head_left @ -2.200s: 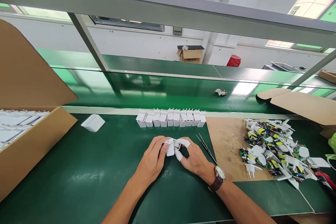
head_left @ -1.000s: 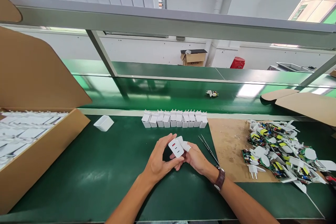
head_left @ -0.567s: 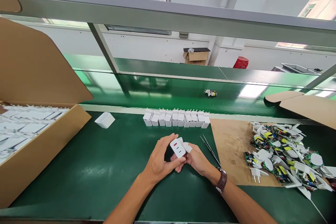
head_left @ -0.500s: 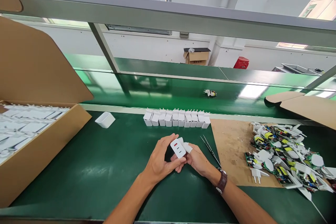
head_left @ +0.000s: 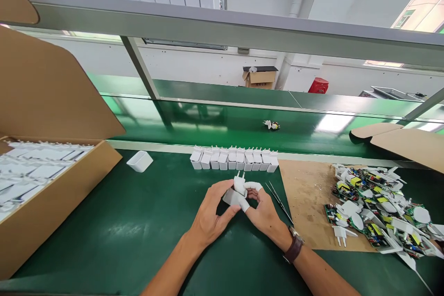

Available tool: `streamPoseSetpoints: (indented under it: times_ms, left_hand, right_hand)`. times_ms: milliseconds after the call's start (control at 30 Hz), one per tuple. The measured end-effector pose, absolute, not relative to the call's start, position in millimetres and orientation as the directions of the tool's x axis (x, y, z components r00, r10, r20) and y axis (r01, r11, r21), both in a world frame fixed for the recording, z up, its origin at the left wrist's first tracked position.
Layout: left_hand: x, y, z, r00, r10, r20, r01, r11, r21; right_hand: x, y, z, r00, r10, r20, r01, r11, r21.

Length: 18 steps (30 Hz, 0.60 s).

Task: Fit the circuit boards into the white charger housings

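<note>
Between my two hands, above the dark green mat (head_left: 138,231), is a white plug charger (head_left: 231,197) with its two-pin plug end (head_left: 239,182) pointing up and away. My left hand (head_left: 212,212) grips the charger's left side between thumb and fingers. My right hand (head_left: 262,208), with white covers on the thumb and a finger, pinches it from the right near the plug. Just beyond my hands stands a row of white chargers (head_left: 231,162) with pins up. Metal tweezers (head_left: 278,200) lie beside my right hand.
A cardboard box (head_left: 65,189) full of white parts stands at left, near a white housing (head_left: 139,161). Circuit boards with white plug parts (head_left: 378,208) are heaped at right, partly on a brown board (head_left: 305,194). Another board assembly (head_left: 271,125) sits on the green belt (head_left: 208,120) behind.
The charger has been turned in my hands: its port face showed before, now the pins stand up. The small assembly on the belt has shifted slightly left.
</note>
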<state>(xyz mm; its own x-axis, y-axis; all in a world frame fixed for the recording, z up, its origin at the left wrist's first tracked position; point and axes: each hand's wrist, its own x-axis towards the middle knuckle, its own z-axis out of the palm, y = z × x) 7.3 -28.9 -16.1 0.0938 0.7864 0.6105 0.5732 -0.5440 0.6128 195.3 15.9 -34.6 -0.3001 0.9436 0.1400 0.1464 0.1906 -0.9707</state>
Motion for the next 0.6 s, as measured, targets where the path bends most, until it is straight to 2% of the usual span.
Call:
streamPoseSetpoints:
  times_ms: [100, 233, 467, 600]
  left_hand:
    - [8.1, -26.3, -17.8, 0.107, 0.739, 0.665, 0.590, -0.586, 0.556]
    - [9.0, -22.9, -23.0, 0.152, 0.697, 0.700, 0.600, -0.628, 0.496]
    - [10.5, -21.3, -25.7, 0.203, 0.723, 0.661, 0.594, -0.627, 0.504]
    - [13.3, -23.6, -22.8, 0.160, 0.753, 0.638, 0.577, -0.596, 0.558]
  right_hand:
    - [199.1, 13.9, -35.8, -0.297, 0.922, 0.247, 0.337, 0.343, -0.877]
    - [199.3, 12.7, -42.6, -0.404, 0.851, 0.335, 0.291, 0.467, -0.835]
    - [193.8, 19.9, -49.0, -0.620, 0.781, 0.073, 0.186, 0.237, -0.954]
    - [194.6, 22.4, -45.8, -0.596, 0.803, 0.025, 0.215, 0.190, -0.958]
